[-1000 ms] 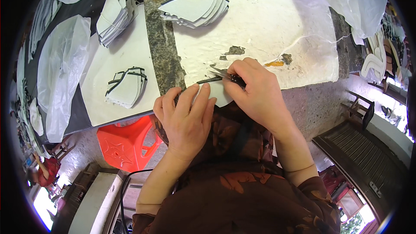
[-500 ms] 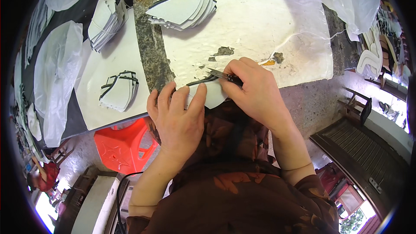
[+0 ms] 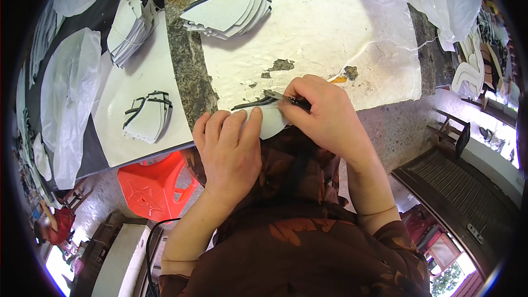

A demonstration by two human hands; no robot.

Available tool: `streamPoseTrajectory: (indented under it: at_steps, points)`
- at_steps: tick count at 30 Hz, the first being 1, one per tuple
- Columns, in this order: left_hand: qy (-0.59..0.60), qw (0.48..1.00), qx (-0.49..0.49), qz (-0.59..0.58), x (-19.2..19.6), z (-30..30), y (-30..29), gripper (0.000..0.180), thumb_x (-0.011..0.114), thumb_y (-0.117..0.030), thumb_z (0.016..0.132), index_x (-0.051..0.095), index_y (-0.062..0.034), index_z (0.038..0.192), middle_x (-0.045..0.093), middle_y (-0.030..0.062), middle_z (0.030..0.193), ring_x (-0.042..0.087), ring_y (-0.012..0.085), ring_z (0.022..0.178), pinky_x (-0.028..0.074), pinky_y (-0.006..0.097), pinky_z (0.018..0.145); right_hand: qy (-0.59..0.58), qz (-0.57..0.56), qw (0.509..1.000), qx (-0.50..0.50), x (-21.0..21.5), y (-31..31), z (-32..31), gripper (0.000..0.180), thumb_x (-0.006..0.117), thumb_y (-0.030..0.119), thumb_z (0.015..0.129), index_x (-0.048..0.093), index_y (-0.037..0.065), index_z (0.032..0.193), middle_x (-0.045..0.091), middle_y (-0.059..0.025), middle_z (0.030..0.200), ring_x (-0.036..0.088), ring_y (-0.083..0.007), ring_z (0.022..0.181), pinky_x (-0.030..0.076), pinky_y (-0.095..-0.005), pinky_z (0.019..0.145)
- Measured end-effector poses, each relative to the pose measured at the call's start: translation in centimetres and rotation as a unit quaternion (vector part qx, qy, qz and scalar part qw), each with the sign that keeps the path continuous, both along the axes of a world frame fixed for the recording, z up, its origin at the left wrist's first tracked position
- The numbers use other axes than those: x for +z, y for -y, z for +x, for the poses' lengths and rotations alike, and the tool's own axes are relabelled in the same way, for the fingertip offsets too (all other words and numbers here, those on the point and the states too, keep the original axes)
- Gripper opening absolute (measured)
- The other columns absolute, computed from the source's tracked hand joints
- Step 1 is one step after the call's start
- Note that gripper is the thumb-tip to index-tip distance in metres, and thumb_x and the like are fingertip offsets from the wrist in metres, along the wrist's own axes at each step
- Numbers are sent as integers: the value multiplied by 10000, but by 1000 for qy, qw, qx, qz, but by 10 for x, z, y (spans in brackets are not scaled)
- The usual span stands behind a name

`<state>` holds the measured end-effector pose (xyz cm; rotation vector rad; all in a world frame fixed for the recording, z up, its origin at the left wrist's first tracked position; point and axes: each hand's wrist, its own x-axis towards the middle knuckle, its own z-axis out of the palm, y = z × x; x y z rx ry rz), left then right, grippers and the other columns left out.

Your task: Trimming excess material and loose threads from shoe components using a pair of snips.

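A white fabric piece (image 3: 271, 123) with a black strip (image 3: 254, 103) along its far edge lies at the near edge of the worktable. My left hand (image 3: 228, 146) rests on its left part, fingers spread and fingertips pressing down near the strip. Closed around the black handle of a small cutting tool (image 3: 297, 102) is my right hand (image 3: 324, 115). The tool's pointed metal tip reaches left to the right end of the strip. My fingers hide part of the handle, and the left hand covers some of the piece.
A fanned stack of white pieces (image 3: 228, 11) lies at the far left of the white sheet (image 3: 313, 27). A tied bundle (image 3: 129, 30) and a small stack (image 3: 147, 118) lie further left, beside plastic bags (image 3: 69, 99). A red stool (image 3: 151, 187) stands below the table edge.
The tool's tip has shifted slightly at the strip, and its blade looks different in outline. Both hands stay almost in place; the table items appear a little further left.
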<state>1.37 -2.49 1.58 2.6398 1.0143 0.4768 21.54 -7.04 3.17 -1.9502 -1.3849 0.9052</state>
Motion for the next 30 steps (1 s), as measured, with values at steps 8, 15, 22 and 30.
streamPoseTrajectory:
  at_steps: [8, 15, 22, 30]
  points:
    - [29, 1000, 2, -8, -2, 2, -2, 279, 740, -83, 864, 725, -82, 1142, 647, 61, 1058, 587, 301, 1057, 425, 467, 994, -37, -11, 999, -9, 3, 1, -1, 181, 738, 160, 883, 646, 4, 876, 631, -131, 783, 612, -268, 719, 480, -362, 679]
    - [38, 999, 19, -23, -2, 1, -2, 266, 731, -98, 891, 684, -73, 1152, 661, 69, 1054, 591, 317, 1061, 427, 456, 984, -54, -10, 998, -11, 6, 3, -2, 184, 732, 159, 886, 643, -1, 872, 628, -130, 778, 612, -261, 719, 477, -362, 673]
    - [42, 999, 11, -20, -2, 0, -2, 277, 748, -81, 862, 742, -100, 1138, 662, 56, 1052, 591, 293, 1060, 429, 437, 971, -19, -17, 1000, -19, 2, 4, -3, 170, 722, 161, 886, 649, 8, 886, 638, -135, 804, 626, -287, 740, 489, -370, 685]
    - [22, 1000, -3, -10, -3, -3, -2, 427, 747, -49, 772, 766, -162, 1183, 637, 42, 1101, 577, 291, 1083, 429, 450, 984, 15, -6, 1000, -19, 0, 3, -1, 170, 721, 163, 879, 645, 11, 878, 641, -137, 813, 636, -302, 759, 497, -377, 695]
